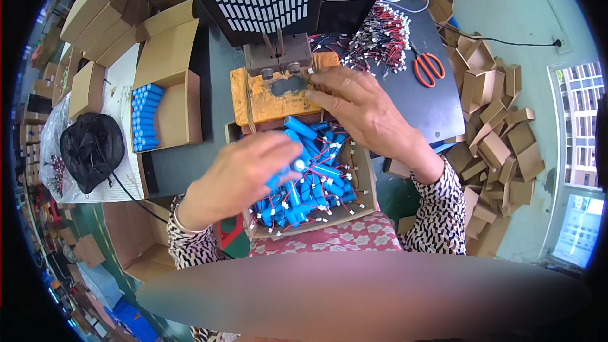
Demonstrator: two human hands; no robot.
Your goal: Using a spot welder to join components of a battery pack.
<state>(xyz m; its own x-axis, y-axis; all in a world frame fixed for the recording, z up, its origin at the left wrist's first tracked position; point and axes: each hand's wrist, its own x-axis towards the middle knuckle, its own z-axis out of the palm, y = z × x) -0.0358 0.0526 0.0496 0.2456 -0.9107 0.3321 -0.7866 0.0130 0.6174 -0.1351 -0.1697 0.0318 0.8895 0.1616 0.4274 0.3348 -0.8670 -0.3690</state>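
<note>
My left hand (244, 174), a little blurred, is curled over a cardboard box (364, 180) heaped with blue cylindrical battery cells with red wires and small white plugs. A blue battery cell (297, 165) shows under its fingers, apparently in its grip. My right hand (367, 106) reaches to the right part of a worn yellow block (244, 98), fingers bent. A tiny white piece shows at its fingertips; what they pinch is mostly hidden. Behind the block stands a black spot welder (329, 16) with a lit red switch and two metal electrode arms (273, 43).
At left, an open carton (193, 111) holds rows of blue cells beside a black mesh bag (93, 152). Red-black wire leads (383, 35) and orange-handled scissors (429, 69) lie at right on the dark table (437, 111). Small cardboard boxes (497, 145) pile up beyond its edge.
</note>
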